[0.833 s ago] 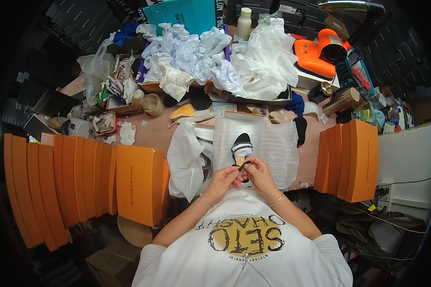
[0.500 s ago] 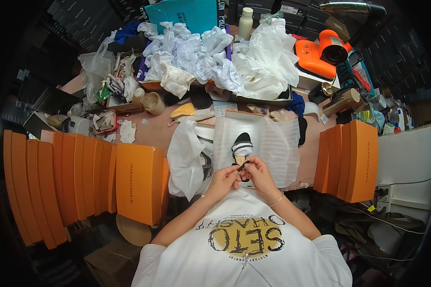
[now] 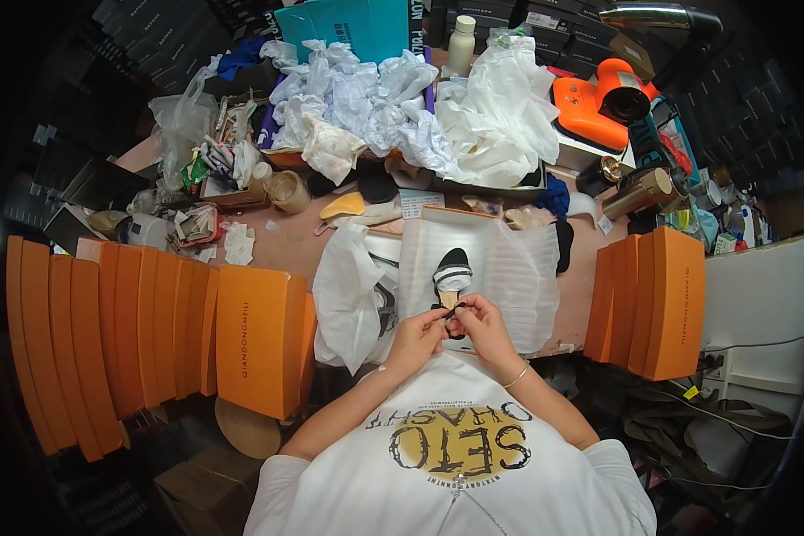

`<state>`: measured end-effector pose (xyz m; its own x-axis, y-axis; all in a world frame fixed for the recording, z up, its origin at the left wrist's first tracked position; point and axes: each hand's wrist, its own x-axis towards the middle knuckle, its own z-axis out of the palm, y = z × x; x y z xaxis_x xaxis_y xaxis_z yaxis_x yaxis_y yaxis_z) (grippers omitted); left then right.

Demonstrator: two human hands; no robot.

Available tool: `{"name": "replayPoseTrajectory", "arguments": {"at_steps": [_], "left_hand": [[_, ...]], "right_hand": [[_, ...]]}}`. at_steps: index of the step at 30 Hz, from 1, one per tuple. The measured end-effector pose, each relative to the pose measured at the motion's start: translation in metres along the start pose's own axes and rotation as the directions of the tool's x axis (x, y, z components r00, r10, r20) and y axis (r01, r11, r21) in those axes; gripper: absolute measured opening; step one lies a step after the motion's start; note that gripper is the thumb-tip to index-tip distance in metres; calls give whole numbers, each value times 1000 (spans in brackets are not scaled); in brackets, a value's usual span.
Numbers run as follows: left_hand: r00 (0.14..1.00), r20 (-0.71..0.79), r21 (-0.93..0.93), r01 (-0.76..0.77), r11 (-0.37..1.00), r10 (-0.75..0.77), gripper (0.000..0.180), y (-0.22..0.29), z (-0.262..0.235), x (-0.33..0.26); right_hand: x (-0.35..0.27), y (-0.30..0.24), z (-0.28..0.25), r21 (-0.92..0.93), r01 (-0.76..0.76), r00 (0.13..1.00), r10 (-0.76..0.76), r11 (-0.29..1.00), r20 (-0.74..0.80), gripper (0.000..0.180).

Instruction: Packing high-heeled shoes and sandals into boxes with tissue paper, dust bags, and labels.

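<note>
On the counter (image 3: 295, 250) far side, a tray (image 3: 473, 186) is heaped with crumpled white paper (image 3: 348, 98) and a white plastic bag (image 3: 500, 116); a teal box (image 3: 344, 25) stands behind it, a white bottle (image 3: 461, 43) beside that. Left clutter: a small red tray (image 3: 207, 234) of scraps, a tape roll (image 3: 288, 191), a clear bag (image 3: 174, 116). Orange boxes (image 3: 152, 330) stand in a row on your left, lids shut, contents unseen; a second orange stack (image 3: 657, 299) on your right.

Your hands meet at the near edge, both forearms coming up from below. Left hand (image 3: 417, 338) and right hand (image 3: 484, 327) each pinch the black strap (image 3: 451, 313) at the heel of the sandal (image 3: 452, 275); grip closed on the strap on both sides, fingers curled, thumbs in. Bracelet (image 3: 515, 379) on your right wrist.

Sandal lies toe away from you, on a clear bag (image 3: 509, 268) just in front of your hands, its heel touching your fingers. A white bag (image 3: 348, 286) lies crumpled just left of it.

Right far side: orange tool (image 3: 598, 103), metal flask (image 3: 639, 192). Dark shelves of black boxes (image 3: 152, 45) ring the room.
</note>
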<state>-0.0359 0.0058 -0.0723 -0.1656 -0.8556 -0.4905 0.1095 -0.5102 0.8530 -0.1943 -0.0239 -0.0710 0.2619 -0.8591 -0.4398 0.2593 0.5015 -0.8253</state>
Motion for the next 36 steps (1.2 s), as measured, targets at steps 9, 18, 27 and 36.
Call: {"name": "replayPoseTrajectory", "arguments": {"at_steps": [9, 18, 27, 36], "left_hand": [[992, -73, 178, -89, 980, 104, 26, 4, 2, -3], [986, -76, 216, -129, 968, 148, 23, 21, 7, -6], [857, 8, 573, -426, 700, 514, 27, 15, 5, -5], [954, 2, 377, -277, 884, 298, 39, 19, 6, -4]], "right_hand": [[-18, -16, 14, -699, 544, 816, -487, 464, 311, 7], [-5, -3, 1, -39, 120, 993, -119, 992, 20, 7], [-7, -8, 1, -260, 200, 978, -178, 945, 106, 10], [3, -10, -11, 33, -45, 991, 41, 998, 126, 13]]}}
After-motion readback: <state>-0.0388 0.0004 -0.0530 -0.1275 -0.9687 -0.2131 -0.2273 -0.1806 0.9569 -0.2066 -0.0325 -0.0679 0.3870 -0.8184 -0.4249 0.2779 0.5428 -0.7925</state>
